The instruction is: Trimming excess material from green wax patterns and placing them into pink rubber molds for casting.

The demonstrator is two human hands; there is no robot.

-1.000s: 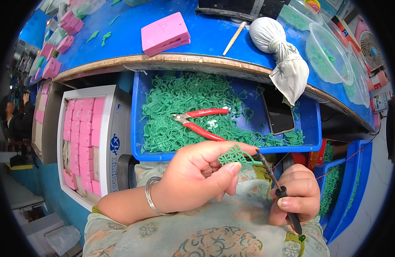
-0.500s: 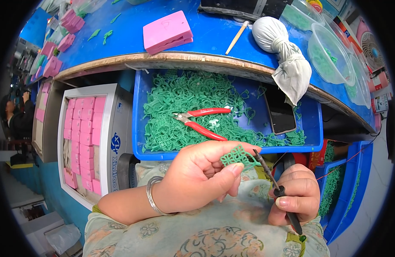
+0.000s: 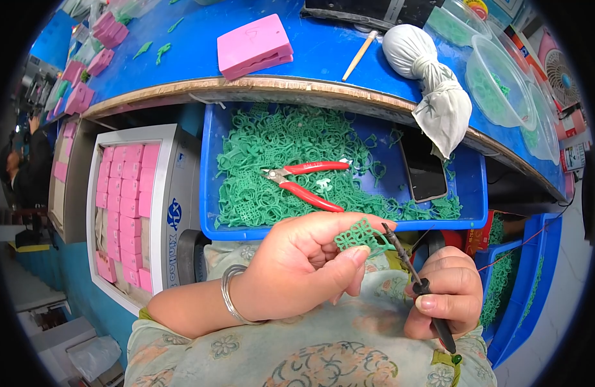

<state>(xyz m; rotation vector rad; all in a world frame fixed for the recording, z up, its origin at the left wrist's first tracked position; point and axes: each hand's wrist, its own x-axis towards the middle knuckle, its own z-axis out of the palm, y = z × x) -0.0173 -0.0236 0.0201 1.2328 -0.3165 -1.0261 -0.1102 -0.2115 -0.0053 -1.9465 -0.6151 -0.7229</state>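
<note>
A blue table spans the view from 10 to 3 o'clock, its bare wooden edge toward the person. At 9 o'clock stands a grey box with pink blocks in rows inside. A blue tray lies at 2 o'clock, along the table's edge, heaped with green openwork pieces. On the table, a clear bowl sits at 2 o'clock, and a knotted white cloth bag hangs over the edge between 1 and 2.

The left hand, at 6 o'clock, has thumb and fingers pinched together on a green lattice piece. The right hand, at 4 o'clock, is curled round the black handle of a thin tool.

In the tray, a dark phone leans near 3 o'clock; red-handled cutters lie dead centre on the heap. The thin tool slants up toward 10 o'clock, its tip beside the left forefinger — whether it touches the lattice piece, I cannot tell.

Smallest is that green lattice piece itself — at 4 o'clock, between left thumb and forefinger.
</note>
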